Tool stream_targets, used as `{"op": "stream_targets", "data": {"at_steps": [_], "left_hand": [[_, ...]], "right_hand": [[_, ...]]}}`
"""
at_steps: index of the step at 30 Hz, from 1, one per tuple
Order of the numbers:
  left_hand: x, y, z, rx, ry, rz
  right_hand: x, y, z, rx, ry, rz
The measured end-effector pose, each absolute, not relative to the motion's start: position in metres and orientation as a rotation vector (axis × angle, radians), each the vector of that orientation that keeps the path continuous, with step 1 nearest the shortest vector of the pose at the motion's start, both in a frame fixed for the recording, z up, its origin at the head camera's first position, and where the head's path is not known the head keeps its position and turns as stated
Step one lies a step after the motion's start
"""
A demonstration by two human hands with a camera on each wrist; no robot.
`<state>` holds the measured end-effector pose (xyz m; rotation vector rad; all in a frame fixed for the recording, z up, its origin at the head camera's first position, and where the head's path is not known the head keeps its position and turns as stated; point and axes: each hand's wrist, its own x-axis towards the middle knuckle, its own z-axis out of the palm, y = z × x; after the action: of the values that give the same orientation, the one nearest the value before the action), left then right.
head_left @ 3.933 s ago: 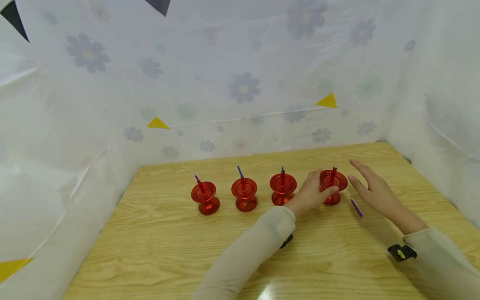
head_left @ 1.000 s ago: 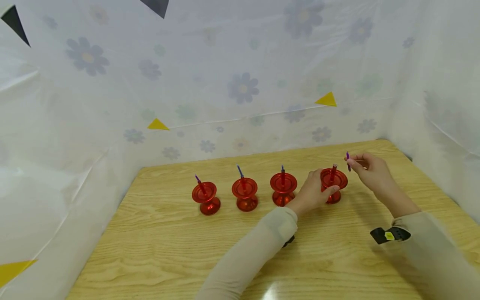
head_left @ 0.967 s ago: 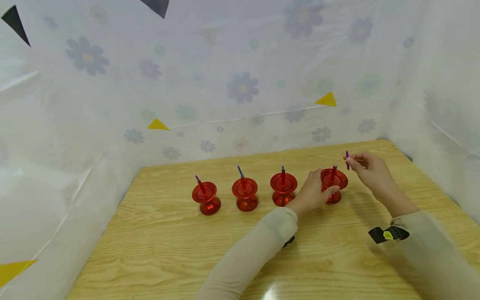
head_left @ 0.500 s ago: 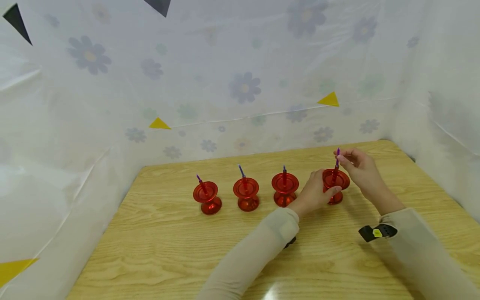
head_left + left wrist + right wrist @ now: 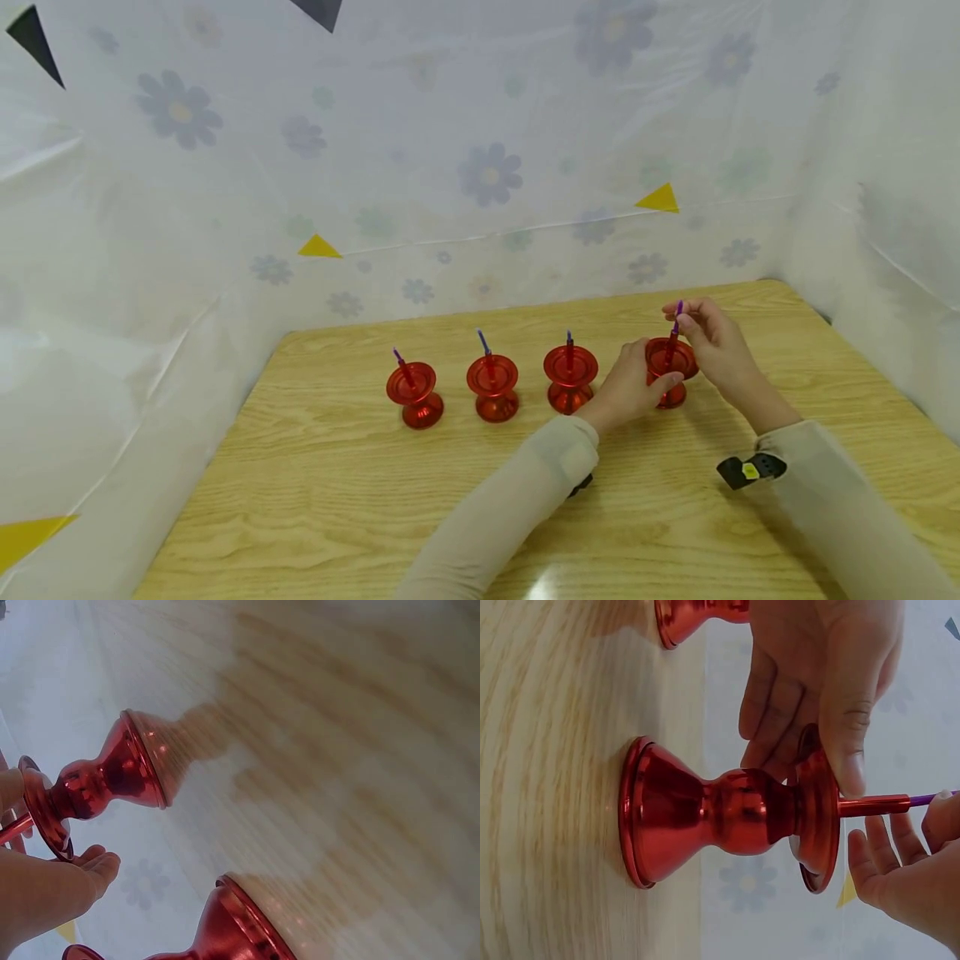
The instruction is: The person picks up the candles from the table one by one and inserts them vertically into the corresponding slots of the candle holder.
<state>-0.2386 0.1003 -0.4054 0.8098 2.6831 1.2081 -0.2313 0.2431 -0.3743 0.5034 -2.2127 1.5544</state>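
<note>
At the right end of the row stands a shiny red candle holder (image 5: pixel 671 397), upright on the wooden table. My left hand (image 5: pixel 628 385) holds its dish from the left, the thumb lying over the rim and the other fingers behind it. In the right wrist view, the lower end of a thin purple candle (image 5: pixel 921 800) sits in the holder's narrow red tube (image 5: pixel 874 805). My right hand (image 5: pixel 718 346) pinches this candle between thumb and fingertips above the tube. The left wrist view shows the dish (image 5: pixel 46 810) of the same holder between the left thumb and fingers.
Three more red holders stand to the left: one with a purple candle (image 5: pixel 397 356), two with blue candles (image 5: pixel 483 340). The nearest holder (image 5: pixel 558 392) stands close beside my left hand. Flowered white sheeting (image 5: pixel 420 167) rises behind the table (image 5: pixel 337 500) and at both sides.
The right hand has picked the purple candle up from the table and brought it left over the holder, its lower end now in the tube. The left hand stays on the dish.
</note>
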Motion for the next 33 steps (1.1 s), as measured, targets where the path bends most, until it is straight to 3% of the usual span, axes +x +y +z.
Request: {"op": "stream_targets", "data": {"at_steps": [14,25,33], "left_hand": [[-0.236,0.101,-0.404,0.865,2.677,1.236],[-0.231,0.104,-0.403,0.745,2.682,1.226],[-0.208,0.088,-0.392,0.591,2.604,1.099]], "right_hand": [[-0.233,0.240,-0.384,0.534,-2.209,1.397],[-0.229,0.230,-0.385,0.445,-2.146,1.362],[-0.208,0.241,-0.387,0.319,-2.388,1.171]]}}
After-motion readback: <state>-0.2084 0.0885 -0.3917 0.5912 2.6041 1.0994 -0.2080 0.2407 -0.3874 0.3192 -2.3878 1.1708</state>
